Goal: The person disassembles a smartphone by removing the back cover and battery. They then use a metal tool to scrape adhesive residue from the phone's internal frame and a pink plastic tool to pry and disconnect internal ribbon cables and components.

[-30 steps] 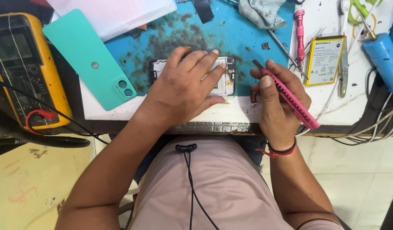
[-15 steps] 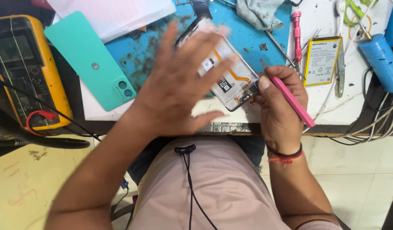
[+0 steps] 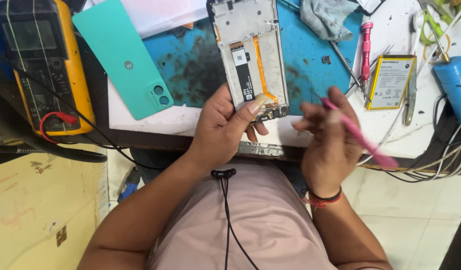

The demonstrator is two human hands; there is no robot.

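Two hands raised | left hand [image 3: 221, 131] grips phone frame [image 3: 250, 55] | right hand [image 3: 328, 147] pinches pink tool [image 3: 358, 132]

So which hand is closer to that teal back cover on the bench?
Left. The left hand grips the opened phone frame, just right of the teal back cover; the right hand, holding a pink tool, is farther right.

The left hand [image 3: 223, 131] is raised with its forearm angled up from lower left, thumb pressed forward and fingers [image 3: 260, 129] curled under. The right hand [image 3: 326, 145], blurred, sits just beside it, fingers pinched together.
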